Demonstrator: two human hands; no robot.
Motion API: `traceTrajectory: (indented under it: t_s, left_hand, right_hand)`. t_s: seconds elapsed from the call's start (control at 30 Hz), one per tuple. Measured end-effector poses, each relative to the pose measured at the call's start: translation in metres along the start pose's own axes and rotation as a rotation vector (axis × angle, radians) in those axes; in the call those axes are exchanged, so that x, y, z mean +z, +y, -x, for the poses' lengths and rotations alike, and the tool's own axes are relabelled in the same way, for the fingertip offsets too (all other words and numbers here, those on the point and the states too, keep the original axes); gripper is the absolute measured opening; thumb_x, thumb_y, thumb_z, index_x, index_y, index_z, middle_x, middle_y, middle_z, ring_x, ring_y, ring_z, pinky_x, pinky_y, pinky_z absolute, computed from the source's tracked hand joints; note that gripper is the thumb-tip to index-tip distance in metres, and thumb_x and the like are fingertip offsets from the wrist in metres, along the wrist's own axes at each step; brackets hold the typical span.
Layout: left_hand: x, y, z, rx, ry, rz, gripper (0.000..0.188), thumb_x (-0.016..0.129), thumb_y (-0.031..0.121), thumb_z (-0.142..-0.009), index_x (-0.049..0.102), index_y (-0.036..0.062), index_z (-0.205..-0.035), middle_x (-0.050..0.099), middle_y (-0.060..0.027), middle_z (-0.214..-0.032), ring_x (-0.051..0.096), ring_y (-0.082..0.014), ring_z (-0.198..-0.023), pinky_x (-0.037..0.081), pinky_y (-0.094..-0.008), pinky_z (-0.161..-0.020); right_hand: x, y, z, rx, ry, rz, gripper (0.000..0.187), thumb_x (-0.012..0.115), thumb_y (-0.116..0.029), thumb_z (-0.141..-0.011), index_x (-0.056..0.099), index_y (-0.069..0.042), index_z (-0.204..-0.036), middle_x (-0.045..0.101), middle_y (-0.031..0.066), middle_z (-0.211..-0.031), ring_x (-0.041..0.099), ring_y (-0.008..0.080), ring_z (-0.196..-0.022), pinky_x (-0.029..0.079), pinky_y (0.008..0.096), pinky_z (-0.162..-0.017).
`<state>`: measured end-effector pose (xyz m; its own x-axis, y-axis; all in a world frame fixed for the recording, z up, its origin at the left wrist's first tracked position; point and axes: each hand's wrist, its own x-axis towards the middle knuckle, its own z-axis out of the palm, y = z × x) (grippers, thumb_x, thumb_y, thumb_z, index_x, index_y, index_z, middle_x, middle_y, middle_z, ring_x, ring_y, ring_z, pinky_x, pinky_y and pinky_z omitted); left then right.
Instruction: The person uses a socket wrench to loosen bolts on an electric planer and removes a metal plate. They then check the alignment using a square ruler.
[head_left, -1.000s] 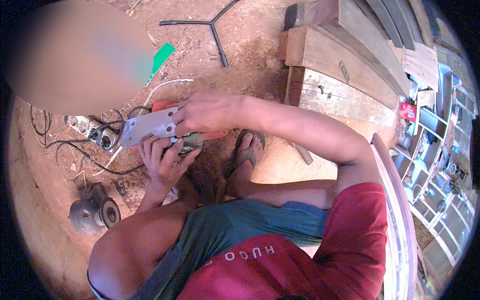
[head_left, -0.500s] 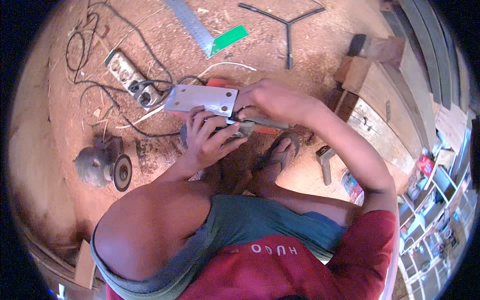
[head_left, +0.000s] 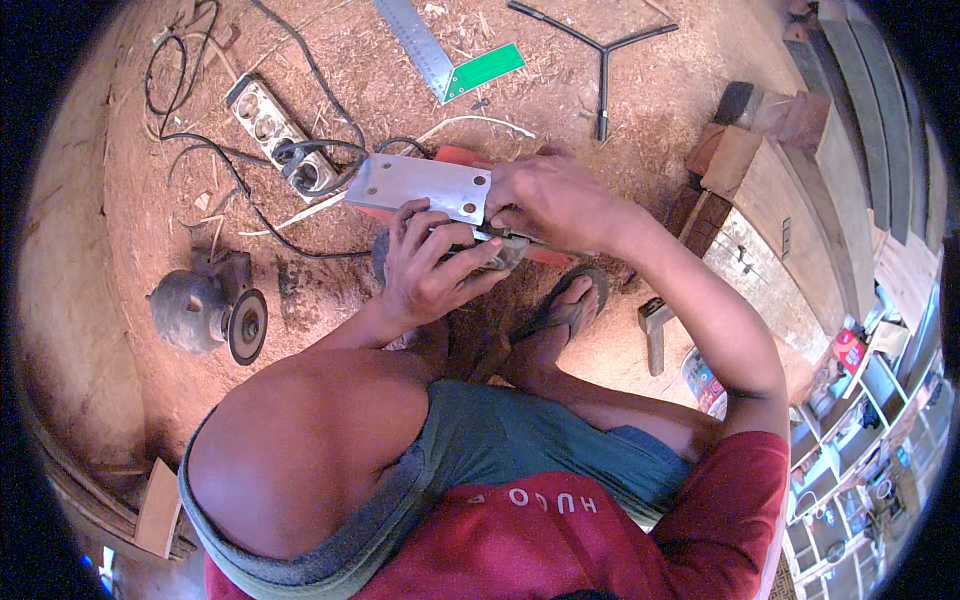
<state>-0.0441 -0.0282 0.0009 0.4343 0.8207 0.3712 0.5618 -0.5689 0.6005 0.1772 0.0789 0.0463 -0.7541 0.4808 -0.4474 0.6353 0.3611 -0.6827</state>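
While the left hand [head_left: 430, 265] bends its fingers over the near edge of the silver plate [head_left: 420, 187], its grip is closed round the side of the orange-red tool [head_left: 462, 157]. The right hand [head_left: 550, 200] curls in at the plate's right end, but what that grip pinches cannot be told. The tool is low over the dirt floor [head_left: 330, 325], well in from the floor's left edge. The job looks partway done: the plate sits flat on the tool, and both hands are at it. Fingers hide the spot, so what is left is hard to tell. The set square [head_left: 485, 70] and three-armed wrench [head_left: 604, 48] lie apart, untouched.
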Motion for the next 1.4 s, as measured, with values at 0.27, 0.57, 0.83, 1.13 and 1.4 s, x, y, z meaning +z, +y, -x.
traceTrajectory:
  t_s: [0.27,0.57,0.83,1.13,1.4]
  left_hand:
    - [0.002,-0.002,-0.004,0.002,0.052,0.02,0.044,0.096,0.039,-0.063,0.078,0.0164,-0.096,0.063,0.0011,-0.098,0.061,-0.025,-0.099,0.048,-0.0514,-0.095]
    - [0.003,-0.002,-0.003,-0.016,0.06,0.027,0.042,0.096,0.039,-0.065,0.076,0.0162,-0.093,0.063,0.0008,-0.098,0.061,-0.0253,-0.098,0.046,-0.0502,-0.095]
    - [0.002,-0.001,-0.004,-0.018,0.062,0.028,0.043,0.097,0.039,-0.065,0.076,0.0159,-0.094,0.063,0.0004,-0.098,0.061,-0.0255,-0.097,0.047,-0.0498,-0.094]
    - [0.002,-0.001,-0.005,-0.016,0.06,0.035,0.043,0.097,0.039,-0.064,0.077,0.0156,-0.095,0.063,0.0005,-0.097,0.06,-0.0257,-0.097,0.047,-0.0502,-0.093]
    - [0.0,-0.001,-0.001,-0.009,0.048,0.002,0.043,0.096,0.035,-0.066,0.079,0.0198,-0.103,0.062,0.0018,-0.097,0.06,-0.0239,-0.097,0.047,-0.0526,-0.098]
  right_hand:
    - [0.002,0.02,0.003,-0.12,-0.003,0.005,0.024,0.068,-0.009,-0.086,0.077,-0.011,-0.108,0.076,0.0123,-0.107,0.07,0.0347,-0.106,0.052,0.0451,-0.098]
    - [0.002,0.013,0.012,-0.302,0.108,0.213,0.03,0.064,-0.016,-0.087,0.077,-0.011,-0.113,0.075,0.0051,-0.118,0.069,0.0267,-0.114,0.05,0.0402,-0.104]
    - [0.004,0.015,0.016,-0.328,0.127,0.201,0.033,0.064,-0.018,-0.087,0.075,-0.011,-0.117,0.072,0.0056,-0.122,0.067,0.0279,-0.118,0.05,0.0416,-0.108]
    - [0.002,0.013,0.015,-0.308,0.096,0.187,0.031,0.063,-0.018,-0.087,0.075,-0.011,-0.115,0.072,0.0069,-0.119,0.067,0.0298,-0.118,0.051,0.043,-0.107]
    - [-0.01,0.005,0.005,-0.038,0.003,-0.026,0.023,0.069,-0.018,-0.091,0.074,-0.005,-0.11,0.074,0.0165,-0.11,0.069,0.0407,-0.107,0.055,0.0488,-0.092]
